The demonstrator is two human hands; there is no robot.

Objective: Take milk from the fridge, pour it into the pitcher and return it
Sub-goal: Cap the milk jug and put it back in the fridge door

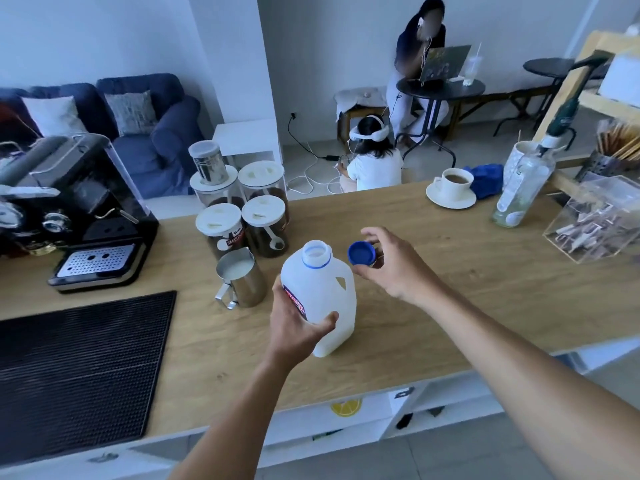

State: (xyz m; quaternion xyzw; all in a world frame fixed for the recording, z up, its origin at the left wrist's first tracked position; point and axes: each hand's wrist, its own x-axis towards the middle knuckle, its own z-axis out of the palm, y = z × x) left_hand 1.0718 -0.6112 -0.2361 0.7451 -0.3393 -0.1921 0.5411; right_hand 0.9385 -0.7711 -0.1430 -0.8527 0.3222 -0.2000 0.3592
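A white plastic milk jug (329,292) stands upright on the wooden counter (467,282), its mouth uncapped. My left hand (294,323) grips the jug's lower left side, over its red label. My right hand (391,265) holds the blue cap (361,252) in its fingertips, just right of the jug's mouth and a little apart from it. The steel pitcher (242,278) stands left of the jug, handle toward me, with white milk inside.
Several lidded coffee jars (239,202) stand behind the pitcher. An espresso machine (72,216) sits at the left, a black rubber mat (79,375) in front of it. A cup on a saucer (452,188), a glass bottle (519,188) and a clear box (595,220) stand far right. Two people are beyond the counter.
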